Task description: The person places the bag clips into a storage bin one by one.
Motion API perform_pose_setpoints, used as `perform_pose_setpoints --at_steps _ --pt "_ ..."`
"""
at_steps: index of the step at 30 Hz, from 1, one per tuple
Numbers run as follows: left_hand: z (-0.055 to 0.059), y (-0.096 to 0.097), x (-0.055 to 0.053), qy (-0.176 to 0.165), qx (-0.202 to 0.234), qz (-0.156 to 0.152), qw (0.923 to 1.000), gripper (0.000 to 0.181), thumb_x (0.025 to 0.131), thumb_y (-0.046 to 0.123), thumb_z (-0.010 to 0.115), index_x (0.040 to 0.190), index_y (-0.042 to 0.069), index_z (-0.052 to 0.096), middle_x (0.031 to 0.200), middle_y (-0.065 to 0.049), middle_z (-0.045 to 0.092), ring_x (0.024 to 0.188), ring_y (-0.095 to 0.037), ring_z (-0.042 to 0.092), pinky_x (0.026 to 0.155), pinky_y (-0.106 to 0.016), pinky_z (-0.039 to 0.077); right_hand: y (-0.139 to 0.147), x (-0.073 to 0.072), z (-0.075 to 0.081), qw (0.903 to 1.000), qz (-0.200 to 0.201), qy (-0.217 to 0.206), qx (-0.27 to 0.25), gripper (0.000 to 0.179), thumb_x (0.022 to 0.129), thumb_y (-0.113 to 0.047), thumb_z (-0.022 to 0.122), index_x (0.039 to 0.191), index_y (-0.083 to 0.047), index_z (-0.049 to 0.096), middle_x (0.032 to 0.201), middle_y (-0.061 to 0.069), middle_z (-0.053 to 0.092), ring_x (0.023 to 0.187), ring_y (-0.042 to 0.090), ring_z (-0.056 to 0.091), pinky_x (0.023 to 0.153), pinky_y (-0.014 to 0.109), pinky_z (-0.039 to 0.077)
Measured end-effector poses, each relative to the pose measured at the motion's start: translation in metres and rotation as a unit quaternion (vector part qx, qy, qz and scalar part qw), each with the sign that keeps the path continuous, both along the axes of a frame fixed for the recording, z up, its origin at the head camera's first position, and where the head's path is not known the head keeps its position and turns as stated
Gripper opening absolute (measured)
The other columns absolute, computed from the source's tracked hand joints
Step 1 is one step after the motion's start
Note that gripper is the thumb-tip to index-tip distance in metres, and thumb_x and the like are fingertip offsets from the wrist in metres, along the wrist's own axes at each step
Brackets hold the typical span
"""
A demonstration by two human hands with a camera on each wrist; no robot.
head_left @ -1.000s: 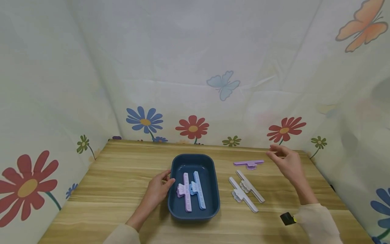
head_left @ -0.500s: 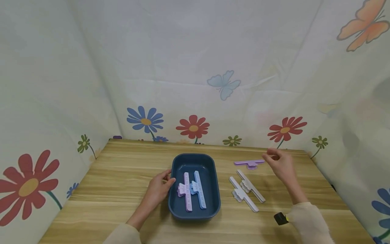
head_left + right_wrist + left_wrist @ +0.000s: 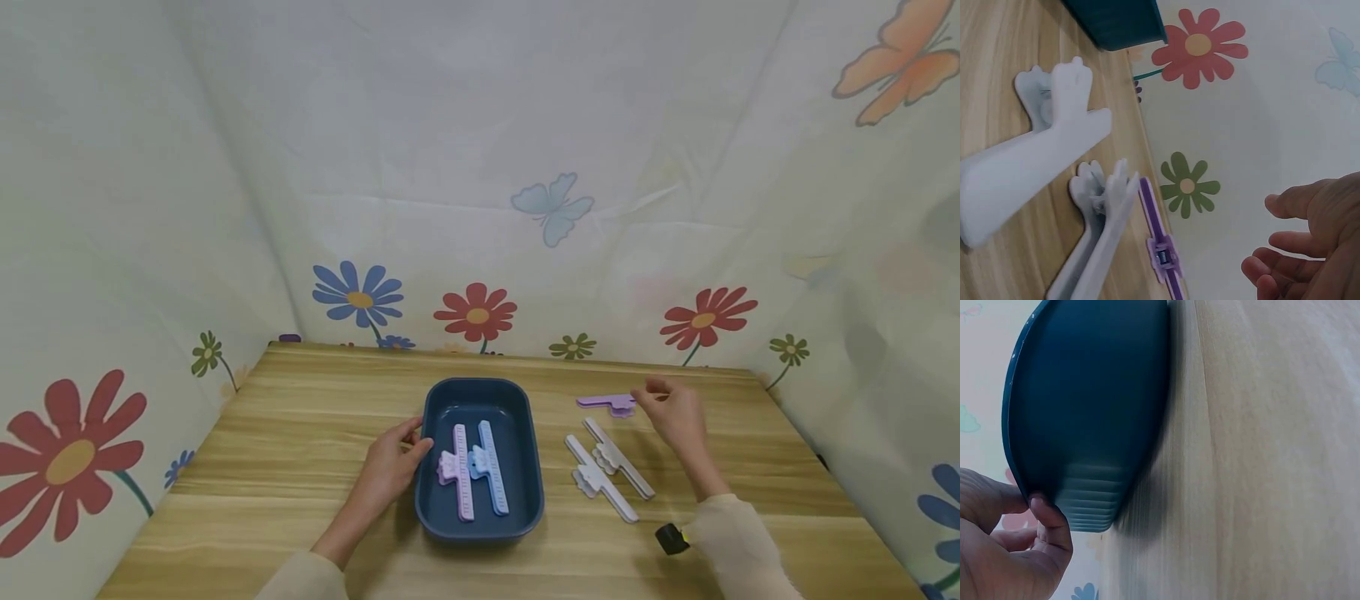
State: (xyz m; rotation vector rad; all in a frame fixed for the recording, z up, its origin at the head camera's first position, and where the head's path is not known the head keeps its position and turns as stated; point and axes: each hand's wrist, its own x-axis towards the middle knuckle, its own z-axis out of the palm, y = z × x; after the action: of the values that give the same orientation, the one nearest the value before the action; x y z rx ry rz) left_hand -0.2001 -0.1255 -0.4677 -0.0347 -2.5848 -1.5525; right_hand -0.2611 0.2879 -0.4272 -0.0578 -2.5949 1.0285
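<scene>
At its left side, my left hand [image 3: 392, 462] pinches the rim of a dark blue plastic tub [image 3: 480, 536]; the left wrist view shows thumb and fingers on that rim. Inside the tub lie a pink sealing clip [image 3: 464, 492] and a light blue sealing clip [image 3: 495, 483], side by side. My right hand [image 3: 678, 421], holding nothing, hovers by a purple sealing clip [image 3: 596, 402] and covers its right end in the head view. Its fingers are relaxed and apart in the right wrist view. Two white sealing clips [image 3: 603, 483] [image 3: 1035, 162] lie nearer, slanted and roughly parallel.
Everything stands on a wood-grain table [image 3: 322, 400]. A pale cloth backdrop [image 3: 420, 150] printed with flowers and butterflies rises behind and along both sides. A small black device [image 3: 672, 539] sits at the right sleeve [image 3: 735, 542].
My right hand has moved left and slightly down, from beyond the purple sealing clip to over its right end. The left hand and the tub have stayed in place.
</scene>
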Motion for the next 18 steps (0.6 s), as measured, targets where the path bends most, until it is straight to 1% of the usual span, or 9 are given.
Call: perform_pose_setpoints --at_steps 3,6,8,12,18 --pt "-0.001 0.001 0.000 -0.004 0.000 0.000 1.0000 0.041 0.098 0.006 0.067 0.134 -0.012 0.060 0.094 -0.009 0.062 0.080 -0.022 0.063 0.068 -0.030 0.050 -0.003 -0.002 -0.004 1.0000 -0.002 -0.008 -0.001 0.040 0.096 -0.017 0.074 0.121 0.013 0.067 0.116 0.031 0.068 0.101 0.043 0.068 0.073 0.035 0.056" --pt "-0.001 0.001 0.000 -0.008 0.000 0.000 1.0000 0.041 0.098 0.006 0.067 0.135 -0.012 0.059 0.094 -0.009 0.062 0.081 -0.022 0.063 0.069 -0.030 0.050 -0.005 -0.004 -0.008 0.9998 -0.001 -0.019 0.000 0.040 0.096 -0.016 0.073 0.121 0.014 0.067 0.114 0.031 0.068 0.099 0.043 0.068 0.077 0.044 0.056" --pt "-0.001 0.000 0.000 -0.007 0.000 0.000 1.0000 0.042 0.098 0.006 0.067 0.135 -0.012 0.059 0.095 -0.010 0.062 0.081 -0.022 0.063 0.069 -0.031 0.050 -0.006 -0.006 -0.011 0.9996 -0.002 -0.028 0.004 0.040 0.096 -0.017 0.073 0.121 0.014 0.067 0.112 0.031 0.069 0.097 0.041 0.068 0.078 0.045 0.055" --pt "-0.001 0.000 0.000 -0.007 -0.001 0.000 1.0000 0.041 0.098 0.006 0.067 0.135 -0.012 0.059 0.095 -0.010 0.062 0.081 -0.022 0.063 0.068 -0.030 0.050 -0.007 -0.010 -0.018 0.9987 -0.004 -0.050 0.008 0.041 0.096 -0.018 0.073 0.122 0.013 0.066 0.109 0.029 0.069 0.094 0.038 0.066 0.074 0.041 0.053" --pt "-0.001 0.000 0.000 -0.007 0.001 0.002 1.0000 0.041 0.099 0.006 0.067 0.135 -0.011 0.059 0.095 -0.010 0.062 0.081 -0.021 0.062 0.068 -0.030 0.050 -0.009 -0.014 -0.025 0.9954 -0.017 -0.092 0.018 0.042 0.097 -0.022 0.071 0.122 0.012 0.066 0.110 0.027 0.069 0.090 0.035 0.063 0.072 0.043 0.051"
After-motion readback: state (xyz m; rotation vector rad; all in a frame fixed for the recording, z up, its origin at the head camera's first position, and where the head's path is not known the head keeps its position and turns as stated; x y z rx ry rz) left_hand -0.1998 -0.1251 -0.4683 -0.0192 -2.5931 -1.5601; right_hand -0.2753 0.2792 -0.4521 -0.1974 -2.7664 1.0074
